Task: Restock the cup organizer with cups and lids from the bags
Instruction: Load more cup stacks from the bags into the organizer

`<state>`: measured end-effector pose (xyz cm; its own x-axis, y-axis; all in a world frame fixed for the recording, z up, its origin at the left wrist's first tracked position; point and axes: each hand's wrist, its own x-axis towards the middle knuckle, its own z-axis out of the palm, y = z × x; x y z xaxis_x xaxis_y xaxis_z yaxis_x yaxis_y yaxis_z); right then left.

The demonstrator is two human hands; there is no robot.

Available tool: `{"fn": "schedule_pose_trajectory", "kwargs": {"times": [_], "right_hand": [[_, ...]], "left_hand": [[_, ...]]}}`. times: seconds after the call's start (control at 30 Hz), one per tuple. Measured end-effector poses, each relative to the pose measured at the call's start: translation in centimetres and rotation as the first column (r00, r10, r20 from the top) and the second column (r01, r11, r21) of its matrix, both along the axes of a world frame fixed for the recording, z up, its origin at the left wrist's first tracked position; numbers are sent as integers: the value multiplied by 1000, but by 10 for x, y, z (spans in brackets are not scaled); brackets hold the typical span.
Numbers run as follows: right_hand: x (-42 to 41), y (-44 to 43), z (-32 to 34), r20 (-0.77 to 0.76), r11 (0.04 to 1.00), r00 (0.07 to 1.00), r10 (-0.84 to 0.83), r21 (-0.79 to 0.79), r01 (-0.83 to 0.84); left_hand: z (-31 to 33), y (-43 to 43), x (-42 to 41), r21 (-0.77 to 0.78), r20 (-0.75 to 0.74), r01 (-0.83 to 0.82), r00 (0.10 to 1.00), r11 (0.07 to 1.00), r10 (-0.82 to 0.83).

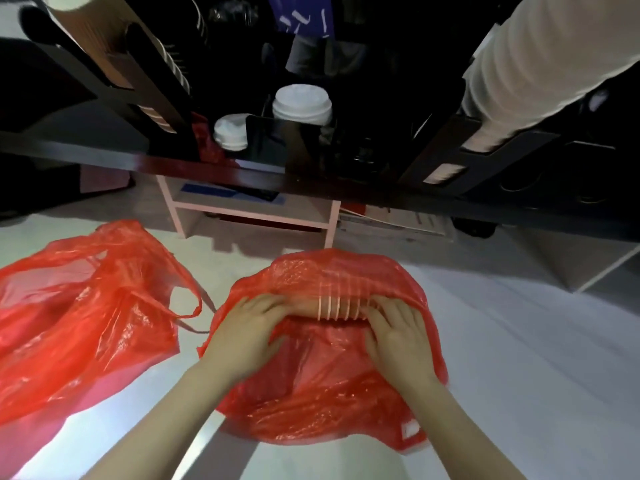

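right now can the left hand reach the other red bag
Probably yes: nothing blocks the way to the other red bag. But the left hand, with the right hand, grips the cup stack in the nearer bag and must let go first.

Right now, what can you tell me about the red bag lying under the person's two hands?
The red bag is thin, see-through plastic, crumpled and glossy, lying slack on the pale surface. Its mouth is open, and a stack of cups lies sideways inside, rims showing as pale ribs. The left hand and right hand rest on it and hold the stack's ends.
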<state>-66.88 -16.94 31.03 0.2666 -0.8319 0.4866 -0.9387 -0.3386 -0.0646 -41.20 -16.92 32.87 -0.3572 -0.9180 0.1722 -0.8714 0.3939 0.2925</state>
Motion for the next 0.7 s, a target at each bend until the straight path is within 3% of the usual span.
{"fn": "schedule_pose_trajectory", "kwargs": {"times": [0.1, 0.2, 0.4, 0.5, 0.7], "right_hand": [[-6, -20, 5, -42, 998, 999, 20, 67, -17], [-15, -40, 7, -17, 976, 1000, 4, 218, 0], [-20, -69, -1, 223, 900, 974, -47, 432, -56], [-21, -79, -2, 177, 897, 982, -72, 441, -14], [-33, -96, 6, 180, 849, 982, -57, 526, -48]], "left_hand": [[3, -32, 1, 78, 253, -48, 967, 996, 27], [-1, -55, 0, 75, 270, -69, 962, 995, 47], [-20, -84, 1, 280, 112, -151, 986, 948, 124], [-33, -87, 9, 371, -33, -171, 980, 913, 197], [-52, -73, 21, 377, -214, -140, 949, 916, 233]]}}
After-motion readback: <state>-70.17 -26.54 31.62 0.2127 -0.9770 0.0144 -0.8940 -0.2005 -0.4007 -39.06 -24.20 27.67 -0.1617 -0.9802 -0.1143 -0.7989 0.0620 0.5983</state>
